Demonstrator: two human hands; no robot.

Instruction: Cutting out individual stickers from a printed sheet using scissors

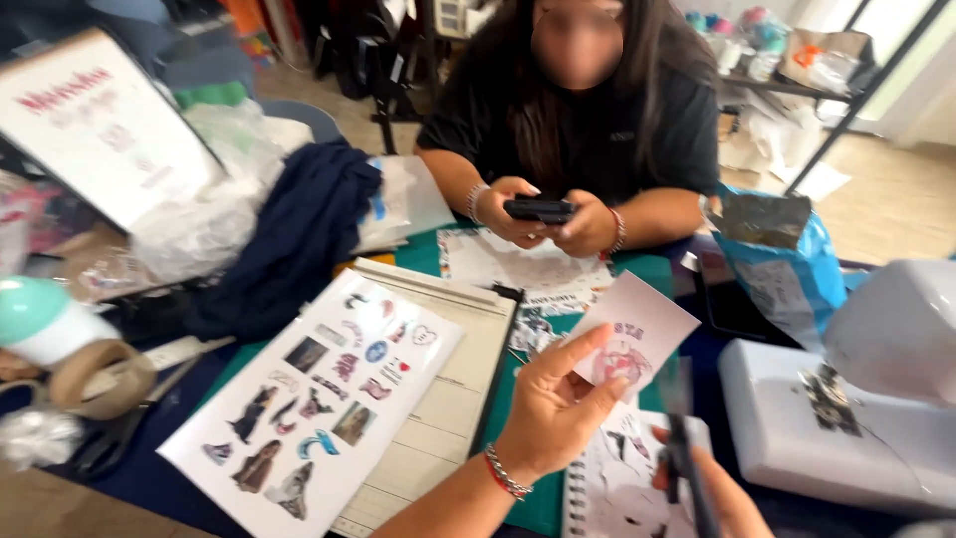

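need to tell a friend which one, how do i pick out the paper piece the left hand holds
Start at the paper trimmer on the green mat. Right of it, the left hand lifts a small white cutout; unlike the flat sticker sheet, it is raised and single.

Bright daylight floods in from the far right, washing out the floor there and glaring on the white sewing machine (846, 418) at near right, while shadows stay soft, the right hand (712, 488) and its dark tool smear with motion blur, and edges bend slightly.
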